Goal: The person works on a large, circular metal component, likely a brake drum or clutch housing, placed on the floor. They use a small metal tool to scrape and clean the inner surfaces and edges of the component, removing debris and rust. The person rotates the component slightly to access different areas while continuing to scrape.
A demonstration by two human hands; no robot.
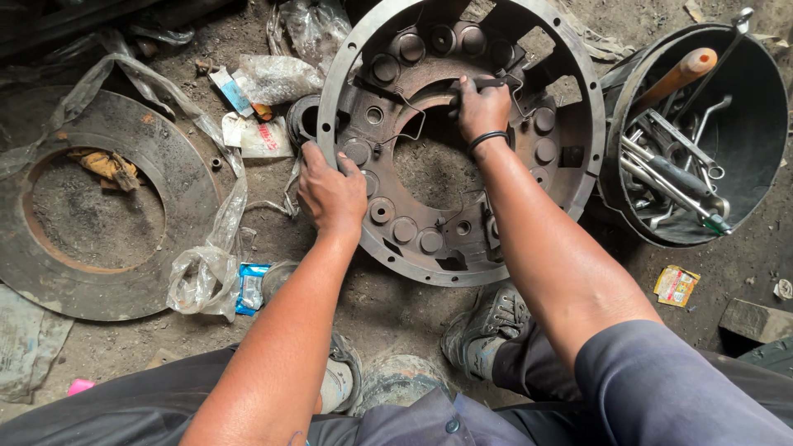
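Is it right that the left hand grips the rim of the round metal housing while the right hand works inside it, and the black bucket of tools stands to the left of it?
Not quite. In the head view the black bucket of tools stands to the right of the round metal housing, not left. The rest holds: the left hand grips its rim, the right hand works inside.

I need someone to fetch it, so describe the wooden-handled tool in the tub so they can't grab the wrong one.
Start at the big round metal housing on the dirt floor, then look just right of it to the black tub full of tools. The wooden handle leans against the tub's top rim, sticking up. It is the only orange-brown wooden piece there; the wrenches beneath are bare grey metal.
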